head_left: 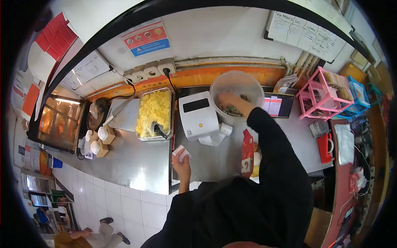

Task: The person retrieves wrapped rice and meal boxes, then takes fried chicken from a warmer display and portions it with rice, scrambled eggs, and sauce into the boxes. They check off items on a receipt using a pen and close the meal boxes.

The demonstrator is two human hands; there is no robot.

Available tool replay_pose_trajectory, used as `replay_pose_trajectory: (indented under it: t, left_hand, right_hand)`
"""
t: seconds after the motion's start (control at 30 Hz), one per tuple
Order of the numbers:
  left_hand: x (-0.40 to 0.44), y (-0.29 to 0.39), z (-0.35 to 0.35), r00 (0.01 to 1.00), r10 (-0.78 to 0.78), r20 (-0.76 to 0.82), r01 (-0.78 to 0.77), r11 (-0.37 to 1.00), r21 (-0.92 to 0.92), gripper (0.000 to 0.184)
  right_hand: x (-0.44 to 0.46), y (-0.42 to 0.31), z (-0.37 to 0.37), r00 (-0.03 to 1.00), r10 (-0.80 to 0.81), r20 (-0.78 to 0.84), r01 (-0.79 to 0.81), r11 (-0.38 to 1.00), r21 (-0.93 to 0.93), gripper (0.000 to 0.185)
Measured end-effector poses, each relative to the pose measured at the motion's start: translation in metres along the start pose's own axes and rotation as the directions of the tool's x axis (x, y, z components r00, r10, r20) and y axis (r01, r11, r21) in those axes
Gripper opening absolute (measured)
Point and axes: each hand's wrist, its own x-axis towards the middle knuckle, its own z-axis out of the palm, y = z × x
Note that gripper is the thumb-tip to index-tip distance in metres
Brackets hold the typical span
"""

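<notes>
My left hand (pixel 182 166) is closed around a small white paper piece (pixel 181 152), above the front edge of the steel counter. With my right arm stretched forward, my right hand (pixel 230 100) is down inside a round translucent tub (pixel 254 87). Small dark and greenish items (pixel 232 110), too small to name, lie in the tub under that hand. The right fingers are not clear. A white label printer (pixel 199 115) stands left of the tub, with a paper strip (pixel 211 139) in front of it. Close to my body is an open red box (pixel 247 153) with food in it.
A tray of yellow food pieces (pixel 154 111) with a black-handled utensil stands left of the printer. Farther left are small boxes (pixel 106 135) and a lit display cabinet (pixel 60 124). A tablet (pixel 279 105) and pink rack (pixel 316 97) stand right. Another person (pixel 105 235) is lower left.
</notes>
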Motion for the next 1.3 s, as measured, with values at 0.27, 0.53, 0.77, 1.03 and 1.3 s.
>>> replay_pose_trajectory:
  t: [0.27,0.53,0.77,1.03,1.3]
  left_hand:
    - [0.046,0.039,0.003,0.971,0.21,0.114,-0.205,0.977,-0.057,0.03]
    - [0.118,0.125,0.102,0.816,0.522,0.247,-0.455,0.844,-0.282,0.039]
    - [0.134,0.168,0.166,0.741,0.448,0.501,-0.244,0.874,-0.421,0.033]
    - [0.097,0.157,0.103,0.951,0.009,0.309,0.101,0.935,-0.339,0.022]
    - [-0.036,0.188,0.055,0.955,0.01,0.298,0.051,0.979,-0.197,0.017]
  right_hand:
    - [-0.121,0.036,-0.082,0.75,0.202,-0.63,0.227,0.816,0.532,0.042]
    - [-0.165,0.039,-0.091,0.871,0.386,-0.304,0.094,0.477,0.874,0.039]
    - [-0.232,-0.02,-0.098,0.863,0.294,-0.41,0.353,0.23,0.907,0.031]
    - [-0.107,0.026,-0.025,0.98,0.158,-0.122,-0.148,0.985,0.082,0.03]
    - [-0.094,0.044,-0.013,0.765,0.243,-0.597,-0.251,0.965,0.071,0.013]
